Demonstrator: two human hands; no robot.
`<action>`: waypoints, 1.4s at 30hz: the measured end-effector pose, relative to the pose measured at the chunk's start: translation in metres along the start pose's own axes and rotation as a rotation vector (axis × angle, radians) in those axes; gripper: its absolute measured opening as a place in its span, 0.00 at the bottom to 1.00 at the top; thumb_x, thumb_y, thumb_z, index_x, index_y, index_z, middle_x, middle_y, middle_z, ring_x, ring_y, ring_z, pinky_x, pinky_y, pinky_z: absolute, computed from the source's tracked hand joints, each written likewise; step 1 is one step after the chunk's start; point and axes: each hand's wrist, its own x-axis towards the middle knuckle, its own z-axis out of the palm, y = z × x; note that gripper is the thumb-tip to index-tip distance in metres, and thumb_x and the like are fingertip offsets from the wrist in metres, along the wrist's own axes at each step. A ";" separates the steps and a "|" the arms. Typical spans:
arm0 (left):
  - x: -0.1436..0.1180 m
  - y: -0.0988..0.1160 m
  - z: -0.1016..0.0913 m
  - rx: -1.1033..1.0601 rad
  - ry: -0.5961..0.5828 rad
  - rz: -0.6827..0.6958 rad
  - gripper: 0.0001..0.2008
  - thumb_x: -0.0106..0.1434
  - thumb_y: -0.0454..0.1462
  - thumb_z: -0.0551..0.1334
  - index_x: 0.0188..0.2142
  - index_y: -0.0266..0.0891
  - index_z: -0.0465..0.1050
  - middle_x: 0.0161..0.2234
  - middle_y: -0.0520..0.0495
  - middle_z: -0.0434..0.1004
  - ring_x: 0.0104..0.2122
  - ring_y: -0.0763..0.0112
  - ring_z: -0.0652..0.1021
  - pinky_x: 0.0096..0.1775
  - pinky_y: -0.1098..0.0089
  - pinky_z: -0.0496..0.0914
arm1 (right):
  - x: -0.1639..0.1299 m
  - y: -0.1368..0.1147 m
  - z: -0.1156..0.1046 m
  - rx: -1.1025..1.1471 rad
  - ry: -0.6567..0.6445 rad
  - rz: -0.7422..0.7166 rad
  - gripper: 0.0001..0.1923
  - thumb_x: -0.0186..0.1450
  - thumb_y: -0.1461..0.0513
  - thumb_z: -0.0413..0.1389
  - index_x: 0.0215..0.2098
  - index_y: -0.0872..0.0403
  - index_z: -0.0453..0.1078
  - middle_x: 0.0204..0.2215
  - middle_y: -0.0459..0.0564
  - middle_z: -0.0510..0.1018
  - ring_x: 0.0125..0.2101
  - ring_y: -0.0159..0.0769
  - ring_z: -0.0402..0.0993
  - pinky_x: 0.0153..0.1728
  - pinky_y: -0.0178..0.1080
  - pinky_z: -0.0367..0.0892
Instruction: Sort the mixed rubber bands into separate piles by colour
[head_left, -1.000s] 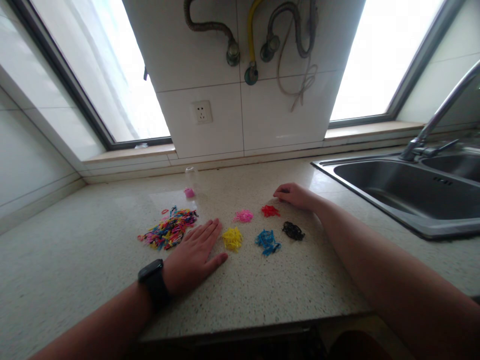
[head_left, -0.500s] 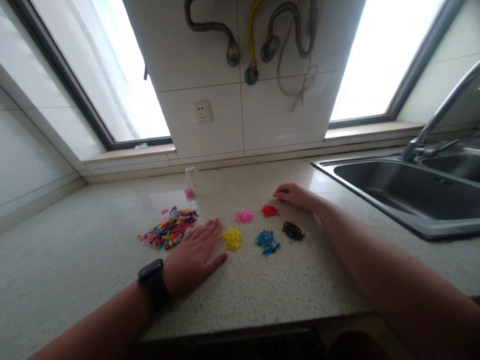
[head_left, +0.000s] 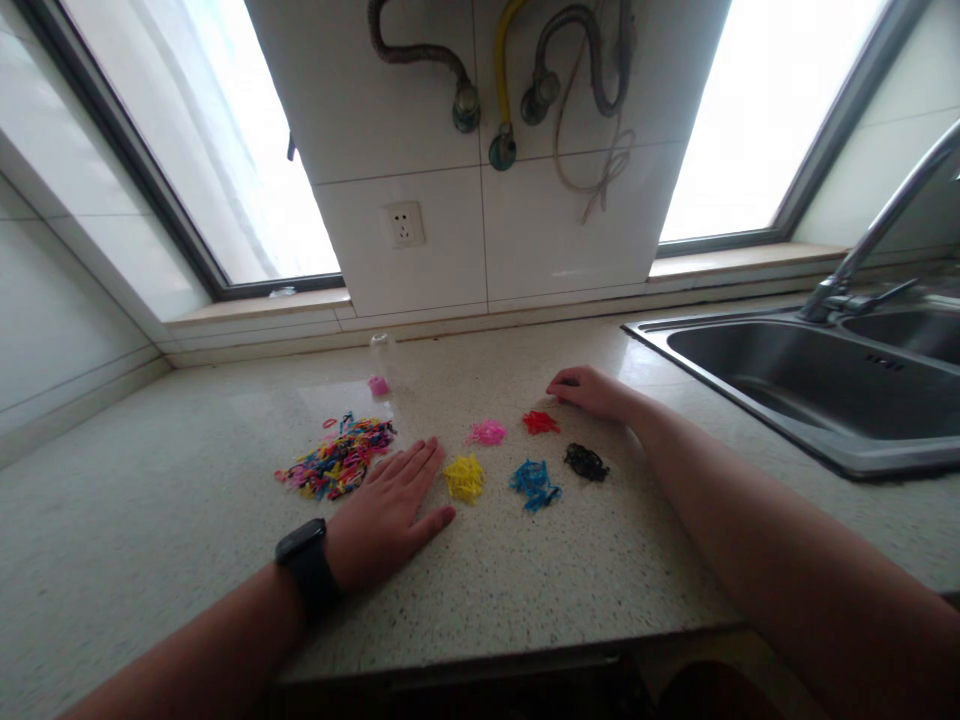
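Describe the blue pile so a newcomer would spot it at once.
From the steel sink at picture right, go left across the speckled countertop, past the black pile. The blue pile of small bands comes next, just before the yellow pile. It alone is blue nearly throughout; the multicoloured pile farther left only has blue mixed in.

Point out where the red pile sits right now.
In the head view, the red pile lies on the counter, slightly right of centre, just right of the pink pile and nearer the camera than the right hand.
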 end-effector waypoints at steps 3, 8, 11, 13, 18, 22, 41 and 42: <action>0.000 0.001 -0.002 -0.006 -0.011 -0.005 0.38 0.70 0.57 0.45 0.70 0.37 0.44 0.70 0.41 0.43 0.68 0.56 0.52 0.65 0.53 0.51 | -0.001 -0.002 0.000 0.004 -0.001 0.002 0.14 0.63 0.54 0.56 0.36 0.56 0.77 0.27 0.49 0.80 0.27 0.34 0.71 0.31 0.37 0.64; 0.000 0.002 -0.002 -0.009 -0.006 -0.008 0.38 0.70 0.57 0.45 0.70 0.37 0.44 0.70 0.41 0.43 0.68 0.56 0.52 0.65 0.53 0.51 | -0.001 -0.001 0.000 0.011 0.000 0.004 0.14 0.63 0.54 0.56 0.36 0.56 0.78 0.27 0.50 0.80 0.27 0.35 0.72 0.32 0.37 0.65; 0.000 0.000 0.000 -0.008 0.002 -0.007 0.38 0.70 0.57 0.45 0.70 0.38 0.44 0.70 0.41 0.43 0.68 0.56 0.52 0.65 0.53 0.51 | 0.001 0.002 0.001 0.001 0.004 -0.004 0.14 0.63 0.54 0.56 0.35 0.55 0.78 0.27 0.50 0.80 0.27 0.35 0.71 0.31 0.37 0.65; 0.000 0.000 0.001 -0.010 0.013 0.000 0.38 0.70 0.57 0.45 0.70 0.39 0.44 0.70 0.41 0.44 0.68 0.55 0.52 0.65 0.53 0.51 | 0.002 0.004 0.001 -0.004 -0.004 -0.011 0.15 0.63 0.53 0.55 0.35 0.55 0.78 0.26 0.49 0.80 0.26 0.34 0.70 0.29 0.37 0.64; 0.000 0.001 0.000 -0.021 0.003 0.001 0.38 0.70 0.57 0.45 0.70 0.39 0.44 0.70 0.42 0.43 0.68 0.55 0.52 0.65 0.52 0.50 | 0.003 0.006 0.001 0.001 0.000 -0.027 0.15 0.62 0.53 0.56 0.35 0.55 0.78 0.27 0.50 0.80 0.27 0.35 0.71 0.31 0.38 0.65; 0.001 0.004 -0.005 -0.025 -0.025 -0.025 0.38 0.69 0.58 0.44 0.70 0.39 0.44 0.70 0.42 0.42 0.68 0.56 0.51 0.65 0.53 0.50 | 0.001 0.002 0.001 0.002 0.004 -0.014 0.15 0.62 0.53 0.56 0.36 0.55 0.78 0.27 0.50 0.80 0.28 0.36 0.72 0.32 0.38 0.65; -0.001 0.002 -0.007 0.003 0.032 0.031 0.36 0.70 0.56 0.46 0.69 0.37 0.49 0.69 0.39 0.48 0.67 0.56 0.56 0.64 0.54 0.54 | 0.001 0.003 0.001 0.027 -0.006 -0.001 0.16 0.62 0.52 0.56 0.36 0.56 0.77 0.27 0.49 0.80 0.27 0.34 0.71 0.30 0.37 0.65; 0.000 0.001 -0.010 0.017 0.045 0.034 0.36 0.70 0.56 0.46 0.69 0.37 0.51 0.68 0.39 0.51 0.66 0.56 0.58 0.63 0.55 0.55 | 0.001 0.003 0.001 0.024 -0.007 -0.002 0.17 0.62 0.51 0.55 0.36 0.55 0.77 0.27 0.49 0.79 0.26 0.34 0.71 0.30 0.37 0.64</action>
